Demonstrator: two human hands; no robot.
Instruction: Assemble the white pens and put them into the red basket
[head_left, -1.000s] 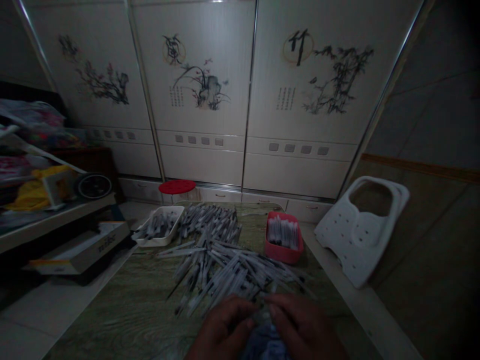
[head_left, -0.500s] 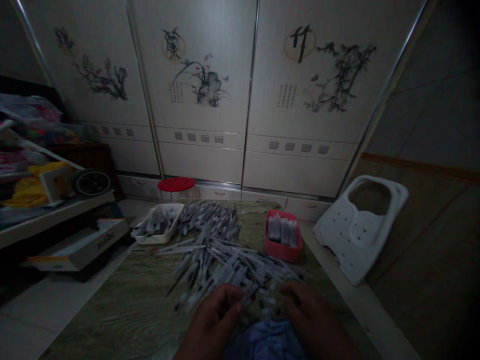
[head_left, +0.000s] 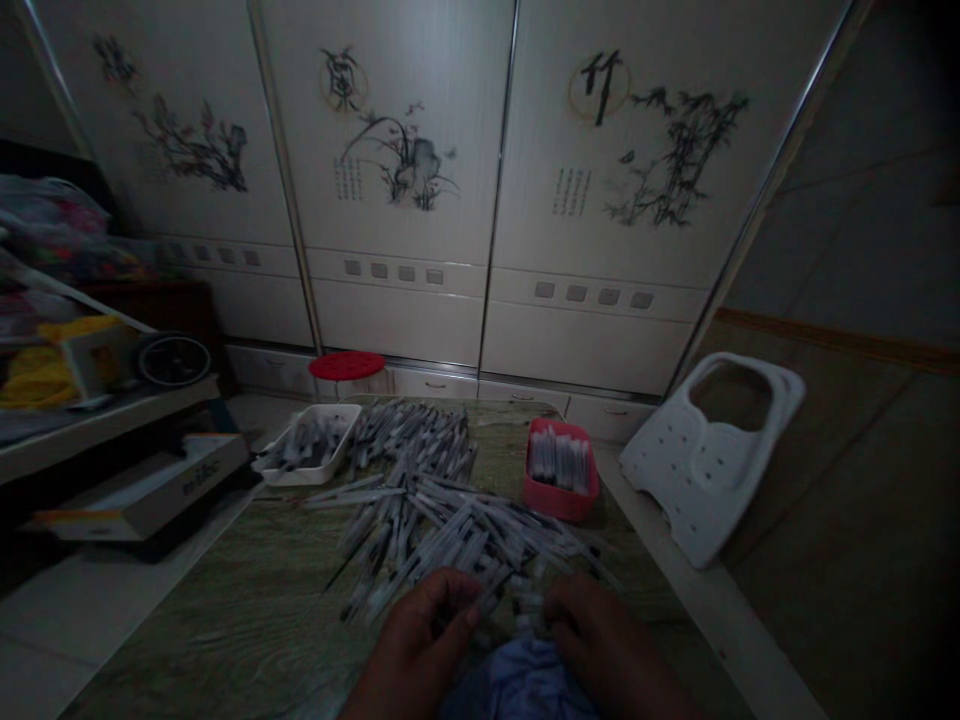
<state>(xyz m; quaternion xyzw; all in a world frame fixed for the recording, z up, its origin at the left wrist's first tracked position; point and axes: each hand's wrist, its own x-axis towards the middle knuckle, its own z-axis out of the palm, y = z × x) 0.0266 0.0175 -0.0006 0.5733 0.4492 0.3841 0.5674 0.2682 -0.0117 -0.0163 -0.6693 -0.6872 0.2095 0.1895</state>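
Left hand (head_left: 424, 632): grip narrow on a pen (head_left: 492, 590), at near edge of pile (head_left: 442, 530) on bench (head_left: 217, 600). Right hand (head_left: 592, 632): fingers curled, can't tell if grip holds anything. Pink box (head_left: 556, 502) right of pile, white tray (head_left: 304, 478) left.

Right hand (head_left: 596, 630) with fingertips hidden, blue cloth (head_left: 529, 682) cropped below; lettering (head_left: 572, 192) illegible

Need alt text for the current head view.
A left hand appears to pinch a pale pen, with the right hand curled nearby, over a wood-patterned table in dim light. Beyond them spreads a heap of similar pens, with a white tray at left and a red bin at right holding more. Pale painted doors stand behind.
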